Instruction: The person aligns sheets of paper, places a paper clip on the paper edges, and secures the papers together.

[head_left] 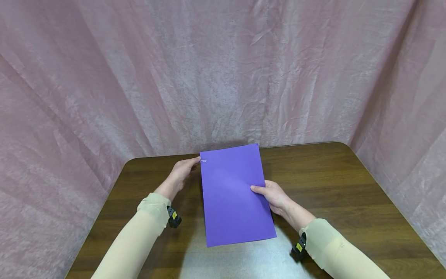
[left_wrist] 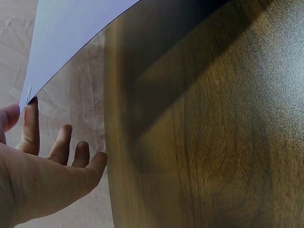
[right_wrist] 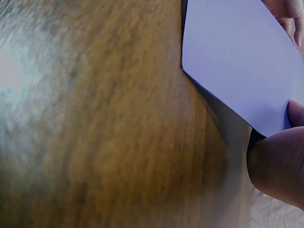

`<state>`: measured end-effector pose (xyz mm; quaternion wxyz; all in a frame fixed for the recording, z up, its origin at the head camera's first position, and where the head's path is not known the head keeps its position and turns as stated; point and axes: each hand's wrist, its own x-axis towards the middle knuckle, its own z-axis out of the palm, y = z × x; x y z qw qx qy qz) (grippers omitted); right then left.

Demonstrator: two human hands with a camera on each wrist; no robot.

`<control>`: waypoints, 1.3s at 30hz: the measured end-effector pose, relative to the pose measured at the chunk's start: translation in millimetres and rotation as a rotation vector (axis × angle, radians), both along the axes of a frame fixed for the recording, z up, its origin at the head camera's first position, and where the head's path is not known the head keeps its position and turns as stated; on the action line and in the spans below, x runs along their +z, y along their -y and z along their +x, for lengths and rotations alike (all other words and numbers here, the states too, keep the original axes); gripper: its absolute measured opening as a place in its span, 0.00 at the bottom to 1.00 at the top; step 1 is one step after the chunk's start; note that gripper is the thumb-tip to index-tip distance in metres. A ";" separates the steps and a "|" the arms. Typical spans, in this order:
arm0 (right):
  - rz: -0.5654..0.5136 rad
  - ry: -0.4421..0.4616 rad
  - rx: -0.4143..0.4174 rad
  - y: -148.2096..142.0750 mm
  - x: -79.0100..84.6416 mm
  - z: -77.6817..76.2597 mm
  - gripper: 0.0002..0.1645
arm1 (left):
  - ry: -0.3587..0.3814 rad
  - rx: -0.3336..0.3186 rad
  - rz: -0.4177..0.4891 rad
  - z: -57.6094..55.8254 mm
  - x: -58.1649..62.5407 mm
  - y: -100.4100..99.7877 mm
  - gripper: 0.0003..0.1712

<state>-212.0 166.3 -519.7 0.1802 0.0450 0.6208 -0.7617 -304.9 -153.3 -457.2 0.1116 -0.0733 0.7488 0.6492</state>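
Note:
A purple sheet of paper (head_left: 235, 205), perhaps a stack, is held up over the table. A small pale paper clip (head_left: 203, 161) sits on its left edge near the top corner. My left hand (head_left: 181, 173) is at that edge, thumb and index fingertip pinching the paper right beside the clip; in the left wrist view its other fingers spread loosely below. With the thumb on top and the fingers hidden underneath, my right hand (head_left: 277, 197) grips the paper's right edge around mid-height. In the right wrist view that thumb (right_wrist: 297, 114) presses on the paper's face.
The brown wood-grain table (head_left: 331, 193) has rounded far corners and reflects light near its front. Pinkish curtains (head_left: 223, 77) hang right behind its far edge and at both sides. The paper casts a dark shadow (left_wrist: 171, 61) on the table.

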 end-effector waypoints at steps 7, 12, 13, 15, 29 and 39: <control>0.001 0.004 -0.003 0.3 0.5 -0.1 0.14 | -0.008 0.006 0.049 0.8 1.5 -0.1 0.28; 0.000 0.005 -0.001 -0.2 0.9 0.6 0.13 | 0.001 -0.022 0.084 1.9 3.1 2.5 0.29; 0.001 0.004 -0.001 -0.4 0.9 0.6 0.13 | 0.003 -0.029 0.085 2.0 3.2 3.2 0.30; 0.002 0.005 -0.001 -0.4 1.1 0.5 0.14 | 0.006 -0.037 0.087 2.0 3.3 4.5 0.30; -0.007 0.003 0.002 -1.6 -1.4 0.1 0.15 | 0.028 -0.013 0.141 1.2 0.5 8.8 0.34; 0.001 0.000 -0.013 -3.4 0.8 0.3 0.15 | 0.052 -0.025 0.206 1.8 -0.5 17.5 0.36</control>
